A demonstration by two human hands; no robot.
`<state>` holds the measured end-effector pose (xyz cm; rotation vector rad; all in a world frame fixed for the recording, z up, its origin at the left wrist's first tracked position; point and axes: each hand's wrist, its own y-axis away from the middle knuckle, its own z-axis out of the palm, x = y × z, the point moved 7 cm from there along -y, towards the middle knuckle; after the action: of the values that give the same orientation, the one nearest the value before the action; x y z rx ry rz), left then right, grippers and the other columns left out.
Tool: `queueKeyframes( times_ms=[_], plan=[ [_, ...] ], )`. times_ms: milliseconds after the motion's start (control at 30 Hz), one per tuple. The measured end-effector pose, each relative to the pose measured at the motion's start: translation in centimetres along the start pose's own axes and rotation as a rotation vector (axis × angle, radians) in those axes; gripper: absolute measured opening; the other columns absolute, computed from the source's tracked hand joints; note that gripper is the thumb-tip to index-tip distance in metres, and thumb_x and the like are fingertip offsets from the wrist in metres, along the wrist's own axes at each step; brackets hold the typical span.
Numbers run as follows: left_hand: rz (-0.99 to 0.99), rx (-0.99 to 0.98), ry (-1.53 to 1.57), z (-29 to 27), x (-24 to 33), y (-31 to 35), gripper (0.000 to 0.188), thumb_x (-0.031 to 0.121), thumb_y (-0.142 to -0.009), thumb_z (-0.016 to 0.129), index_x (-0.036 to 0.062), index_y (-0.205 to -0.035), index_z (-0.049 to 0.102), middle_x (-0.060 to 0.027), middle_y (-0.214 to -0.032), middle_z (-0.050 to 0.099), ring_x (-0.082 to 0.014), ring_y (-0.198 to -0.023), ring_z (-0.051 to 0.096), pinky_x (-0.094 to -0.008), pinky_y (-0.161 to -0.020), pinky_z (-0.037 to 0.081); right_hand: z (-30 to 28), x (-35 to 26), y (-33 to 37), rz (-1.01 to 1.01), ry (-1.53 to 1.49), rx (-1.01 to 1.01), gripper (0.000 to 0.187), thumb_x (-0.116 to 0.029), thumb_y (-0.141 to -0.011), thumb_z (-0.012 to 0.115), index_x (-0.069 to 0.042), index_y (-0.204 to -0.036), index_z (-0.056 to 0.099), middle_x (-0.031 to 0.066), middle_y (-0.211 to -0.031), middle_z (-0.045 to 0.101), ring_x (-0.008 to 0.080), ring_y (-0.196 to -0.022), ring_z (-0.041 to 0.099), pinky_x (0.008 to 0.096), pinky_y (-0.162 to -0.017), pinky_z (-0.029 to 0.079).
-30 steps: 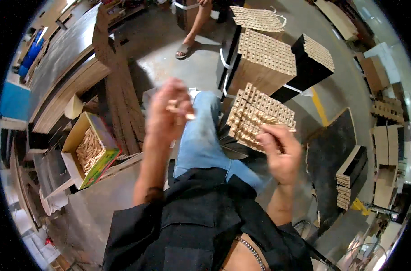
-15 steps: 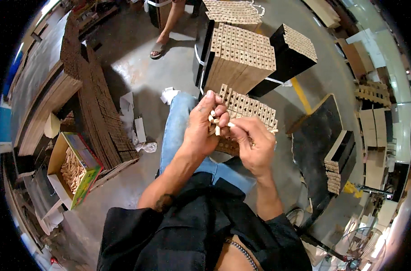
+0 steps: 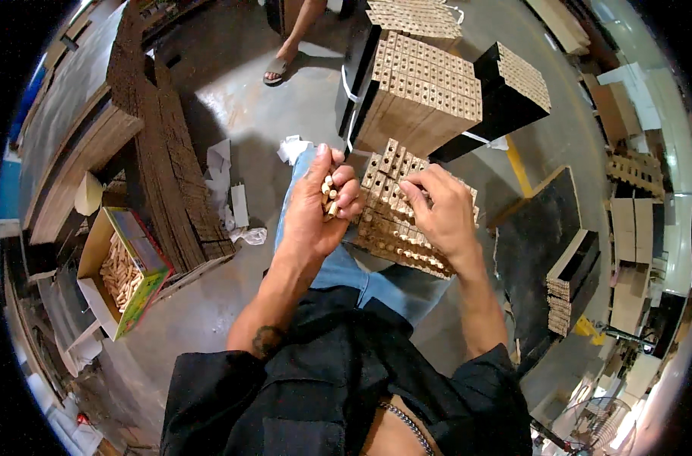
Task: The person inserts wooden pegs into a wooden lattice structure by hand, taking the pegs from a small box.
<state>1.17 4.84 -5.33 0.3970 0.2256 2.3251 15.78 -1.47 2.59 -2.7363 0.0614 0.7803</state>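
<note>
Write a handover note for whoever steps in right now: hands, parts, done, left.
Left hand: closed around a small bunch of wooden dowels, held beside the panel stack.
Right hand: fingertips pressing on the top edge of the stack of drilled wooden panels that rests on the lap.
Supply: open box of dowels on the floor to the left.
Done: many edge holes on the stack already show dowels.
Left: how many holes are unfilled cannot be told. Bigger bundles of panels stand ahead.
</note>
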Motion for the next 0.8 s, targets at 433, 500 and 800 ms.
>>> queueKeyframes(
  times_ms=[433,500,800],
  plan=[
    [-0.100,-0.056,-0.057,1.3,-0.7,0.5,0.034,0.040,-0.104,0.049,0.0073,-0.113,0.055,0.0042,-0.068,0.041,-0.0068,-0.052,0.039,-0.0217,-0.045,0.030,1.3,-1.7,0.0,-0.111,0.200,-0.123,0.012,-0.012,-0.087,0.067,-0.005,-0.084,0.059,0.0099,-0.082,0.057,0.0320,-0.078,0.063,0.0429,-0.067,0.052],
    [-0.150,-0.084,-0.138,2.1,-0.9,0.9,0.035,0.039,-0.104,0.049,0.0061,-0.115,0.055,0.0038,-0.069,0.041,-0.0068,-0.053,0.041,-0.0219,-0.044,0.030,1.4,-0.8,-0.3,-0.031,0.146,-0.185,0.011,-0.014,-0.087,0.066,-0.006,-0.085,0.060,0.0092,-0.084,0.059,0.0317,-0.080,0.063,0.0440,-0.069,0.052],
    [-0.470,-0.178,-0.366,1.8,-2.1,2.9,0.043,0.044,-0.103,0.051,0.0030,-0.101,0.064,0.0050,-0.065,0.040,-0.0063,-0.049,0.041,-0.0189,-0.041,0.031,0.5,-0.7,-0.7,0.012,-0.034,-0.217,0.023,-0.019,-0.087,0.070,-0.007,-0.107,0.068,0.0121,-0.095,0.066,0.0311,-0.090,0.066,0.0386,-0.077,0.053]
  ],
)
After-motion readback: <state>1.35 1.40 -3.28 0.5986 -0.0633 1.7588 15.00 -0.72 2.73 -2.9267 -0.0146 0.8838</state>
